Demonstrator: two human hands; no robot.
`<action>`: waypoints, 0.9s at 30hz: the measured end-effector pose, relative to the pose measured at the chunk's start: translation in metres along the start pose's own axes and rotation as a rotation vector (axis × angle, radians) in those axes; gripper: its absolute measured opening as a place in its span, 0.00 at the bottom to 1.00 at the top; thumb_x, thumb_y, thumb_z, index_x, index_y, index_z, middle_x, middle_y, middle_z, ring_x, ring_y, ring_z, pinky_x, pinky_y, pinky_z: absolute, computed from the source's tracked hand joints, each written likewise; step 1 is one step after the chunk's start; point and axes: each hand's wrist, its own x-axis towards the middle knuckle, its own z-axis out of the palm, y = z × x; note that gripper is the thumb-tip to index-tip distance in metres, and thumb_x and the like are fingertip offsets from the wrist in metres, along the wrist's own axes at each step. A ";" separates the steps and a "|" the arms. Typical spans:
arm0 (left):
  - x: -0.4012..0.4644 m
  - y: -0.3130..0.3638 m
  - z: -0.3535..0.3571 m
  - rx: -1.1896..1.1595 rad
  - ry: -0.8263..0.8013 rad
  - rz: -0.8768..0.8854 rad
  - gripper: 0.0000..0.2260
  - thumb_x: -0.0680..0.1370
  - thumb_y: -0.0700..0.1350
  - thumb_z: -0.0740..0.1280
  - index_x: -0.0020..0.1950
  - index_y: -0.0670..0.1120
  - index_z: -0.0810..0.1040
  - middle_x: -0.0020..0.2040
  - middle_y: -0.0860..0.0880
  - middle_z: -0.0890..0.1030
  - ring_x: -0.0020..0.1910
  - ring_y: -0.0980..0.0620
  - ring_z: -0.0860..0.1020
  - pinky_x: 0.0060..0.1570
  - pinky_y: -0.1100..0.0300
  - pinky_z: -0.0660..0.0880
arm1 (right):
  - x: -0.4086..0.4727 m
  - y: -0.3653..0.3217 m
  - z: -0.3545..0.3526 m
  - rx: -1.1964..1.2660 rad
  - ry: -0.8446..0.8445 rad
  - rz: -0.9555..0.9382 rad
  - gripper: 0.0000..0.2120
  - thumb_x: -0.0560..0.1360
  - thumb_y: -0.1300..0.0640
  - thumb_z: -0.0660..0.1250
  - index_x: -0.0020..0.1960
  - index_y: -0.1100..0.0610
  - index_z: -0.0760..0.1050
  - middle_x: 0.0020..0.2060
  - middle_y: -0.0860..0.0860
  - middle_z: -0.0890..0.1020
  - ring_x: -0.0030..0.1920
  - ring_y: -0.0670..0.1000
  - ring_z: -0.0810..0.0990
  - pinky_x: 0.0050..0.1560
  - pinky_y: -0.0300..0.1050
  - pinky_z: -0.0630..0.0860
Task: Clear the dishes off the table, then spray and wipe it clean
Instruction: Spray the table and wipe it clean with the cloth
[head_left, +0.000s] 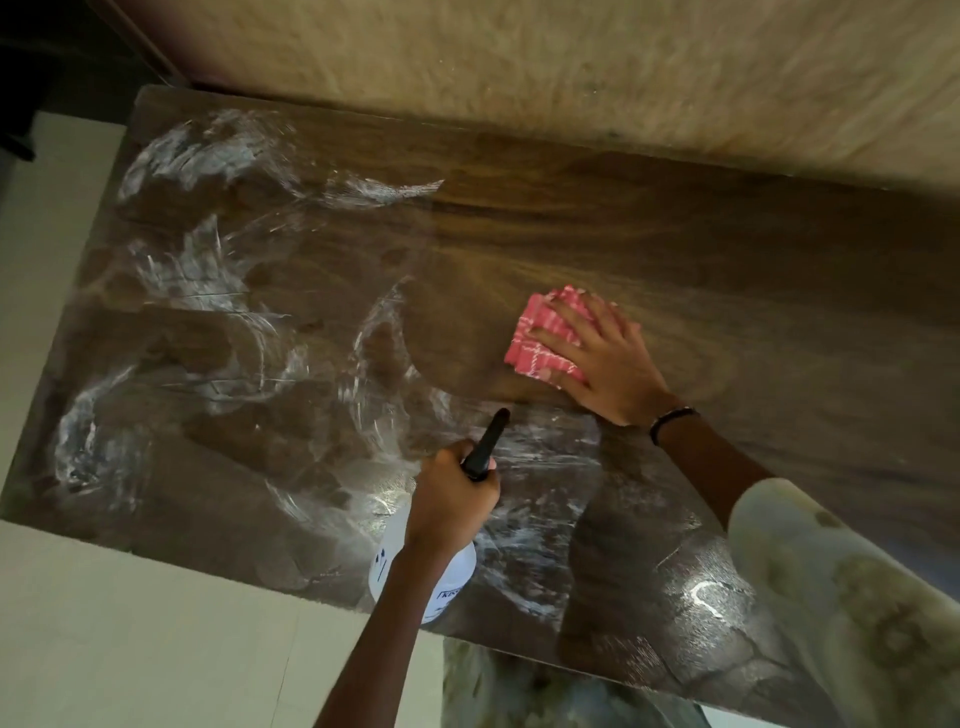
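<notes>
Now right hand (602, 364) flat on cloth (545, 338)

Bottle (422, 574) label largely hidden behind the left wrist, its print unreadable; cloth (545, 332) partly covered by the right hand (597, 364); bench (675, 234) cut off at right edge.

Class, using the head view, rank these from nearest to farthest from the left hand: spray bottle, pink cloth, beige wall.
1. Spray bottle: gripped by the left hand.
2. Pink cloth: mid-table, under the right hand.
3. Beige wall: beyond the table's far edge.
</notes>
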 end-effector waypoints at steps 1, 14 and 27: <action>-0.006 0.000 0.006 0.007 -0.024 0.005 0.08 0.75 0.39 0.66 0.36 0.39 0.75 0.23 0.49 0.67 0.23 0.51 0.65 0.27 0.60 0.62 | -0.009 0.004 -0.001 0.004 0.002 0.057 0.27 0.78 0.35 0.48 0.74 0.43 0.61 0.75 0.53 0.63 0.73 0.64 0.60 0.69 0.66 0.60; -0.054 0.006 0.046 0.119 -0.148 -0.033 0.17 0.74 0.36 0.64 0.30 0.51 0.64 0.25 0.52 0.65 0.21 0.54 0.63 0.22 0.71 0.58 | -0.071 0.010 0.005 -0.011 -0.055 0.095 0.26 0.78 0.37 0.48 0.74 0.43 0.60 0.76 0.53 0.61 0.73 0.64 0.59 0.69 0.67 0.58; -0.046 -0.015 0.022 -0.039 0.026 -0.094 0.16 0.74 0.36 0.65 0.29 0.49 0.68 0.23 0.49 0.66 0.22 0.50 0.65 0.26 0.60 0.63 | -0.030 -0.071 0.020 0.054 -0.011 0.045 0.25 0.78 0.37 0.49 0.73 0.41 0.62 0.76 0.53 0.60 0.75 0.65 0.56 0.70 0.71 0.54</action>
